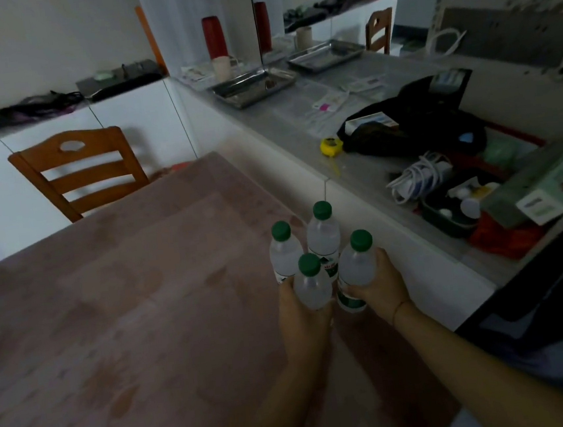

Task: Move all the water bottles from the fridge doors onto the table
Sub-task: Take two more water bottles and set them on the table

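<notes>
Several clear water bottles with green caps are bunched together over the right edge of the reddish-brown table (126, 297). My left hand (300, 314) grips the nearest bottle (312, 287) from below, and its fingers also touch the left bottle (284, 252). My right hand (381, 284) grips the right bottle (356, 268) around its middle. The far bottle (323, 235) stands upright behind them; whether a hand holds it is hidden. I cannot tell if any bottle rests on the table. The fridge is out of view.
A wooden chair (80, 170) stands at the table's far side. To the right runs a grey counter (355, 171) with a black bag (413, 131), a yellow tape measure (331, 146), white cables, a bin of small items and two metal trays (254, 85).
</notes>
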`<action>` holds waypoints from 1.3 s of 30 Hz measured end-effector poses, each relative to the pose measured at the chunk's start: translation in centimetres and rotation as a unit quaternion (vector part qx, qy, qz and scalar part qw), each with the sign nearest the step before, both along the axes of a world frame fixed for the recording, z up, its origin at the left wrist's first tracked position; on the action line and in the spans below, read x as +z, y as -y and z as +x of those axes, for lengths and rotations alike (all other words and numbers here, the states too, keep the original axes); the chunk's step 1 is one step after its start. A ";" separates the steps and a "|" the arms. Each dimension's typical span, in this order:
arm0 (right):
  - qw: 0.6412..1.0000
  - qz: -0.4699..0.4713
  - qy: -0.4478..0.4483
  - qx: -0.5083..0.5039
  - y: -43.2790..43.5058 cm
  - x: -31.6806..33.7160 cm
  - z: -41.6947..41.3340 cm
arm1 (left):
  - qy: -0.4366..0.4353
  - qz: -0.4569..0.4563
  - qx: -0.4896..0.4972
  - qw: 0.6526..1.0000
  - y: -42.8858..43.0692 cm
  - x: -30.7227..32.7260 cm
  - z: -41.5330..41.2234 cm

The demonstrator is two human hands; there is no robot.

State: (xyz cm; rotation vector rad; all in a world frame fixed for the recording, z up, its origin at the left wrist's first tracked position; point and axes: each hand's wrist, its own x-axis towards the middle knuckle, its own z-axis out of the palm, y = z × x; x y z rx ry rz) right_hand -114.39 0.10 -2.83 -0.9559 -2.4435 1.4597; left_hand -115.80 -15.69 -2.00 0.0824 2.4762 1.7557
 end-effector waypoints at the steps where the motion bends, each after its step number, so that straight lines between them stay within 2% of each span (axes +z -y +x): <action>1: 1.000 0.007 -0.001 0.002 -0.4 -1.1 -0.4 | -0.003 0.001 0.002 1.000 -0.1 -0.2 -0.1; 12: 0.997 0.003 -0.051 0.058 0.3 2.5 -0.1 | -0.034 -0.005 -0.030 0.999 -0.4 -0.6 0.2; 14: 0.995 -0.022 -0.055 0.074 0.2 3.2 0.7 | -0.045 -0.014 -0.039 0.998 -0.4 -0.5 0.7; 17: 0.995 -0.074 -0.051 0.052 0.0 3.4 2.8 | -0.060 -0.031 -0.029 0.997 0.0 -0.3 1.8; 21: 0.997 -0.037 -0.067 0.009 -0.2 3.7 6.0 | -0.071 -0.108 -0.017 0.991 1.2 1.2 4.4; 26: 0.995 -0.013 -0.096 -0.005 0.8 4.7 9.8 | -0.076 -0.153 -0.008 0.985 3.1 2.5 7.6; 32: 0.992 0.040 -0.117 -0.012 2.9 6.7 15.1 | -0.093 -0.204 -0.120 0.967 4.2 4.0 9.8; 39: 0.985 0.157 -0.054 -0.055 6.9 8.7 22.8 | -0.169 -0.221 -0.260 0.925 6.5 5.7 12.6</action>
